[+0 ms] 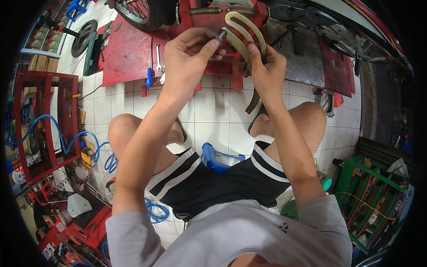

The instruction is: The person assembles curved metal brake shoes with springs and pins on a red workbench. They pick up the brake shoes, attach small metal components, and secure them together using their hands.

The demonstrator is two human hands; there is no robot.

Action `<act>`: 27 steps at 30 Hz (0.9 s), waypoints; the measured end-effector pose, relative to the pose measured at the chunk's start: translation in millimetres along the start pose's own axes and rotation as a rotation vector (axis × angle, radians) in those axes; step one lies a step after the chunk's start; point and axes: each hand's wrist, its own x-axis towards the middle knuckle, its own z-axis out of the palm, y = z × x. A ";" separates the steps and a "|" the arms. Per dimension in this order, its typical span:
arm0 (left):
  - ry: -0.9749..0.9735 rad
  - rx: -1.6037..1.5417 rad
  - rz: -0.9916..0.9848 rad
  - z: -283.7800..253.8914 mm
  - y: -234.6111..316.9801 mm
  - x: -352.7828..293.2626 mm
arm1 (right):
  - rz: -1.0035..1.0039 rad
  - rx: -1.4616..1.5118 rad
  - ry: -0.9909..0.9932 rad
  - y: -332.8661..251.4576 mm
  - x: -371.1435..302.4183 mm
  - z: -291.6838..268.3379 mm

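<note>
The left hand [189, 52] pinches a bolt [221, 34] at one end of the curved bracket [237, 45], which the right hand [268, 66] grips at the bench's [129, 58] near side, where a slackened pinch could drop the bolt beneath the bench.

A person's left hand [189, 51] pinches a small bolt-like part [221, 34] at one end of a curved, slotted brass-coloured piece [260, 38] held in the right hand [267, 71], near a red platform [126, 62] bearing a wrench [157, 58] and blue-handled screwdriver [149, 78]
</note>
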 end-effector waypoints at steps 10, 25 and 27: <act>0.089 0.272 0.074 -1.2 -3.8 0.5 | -0.100 -0.024 -0.028 5.7 -1.5 2.8; 0.020 0.108 0.017 -7.2 -13.0 5.7 | 0.079 0.026 -0.049 15.8 0.7 8.9; 0.050 0.094 0.038 -6.5 -13.5 6.1 | 0.126 0.122 -0.031 11.9 1.4 10.1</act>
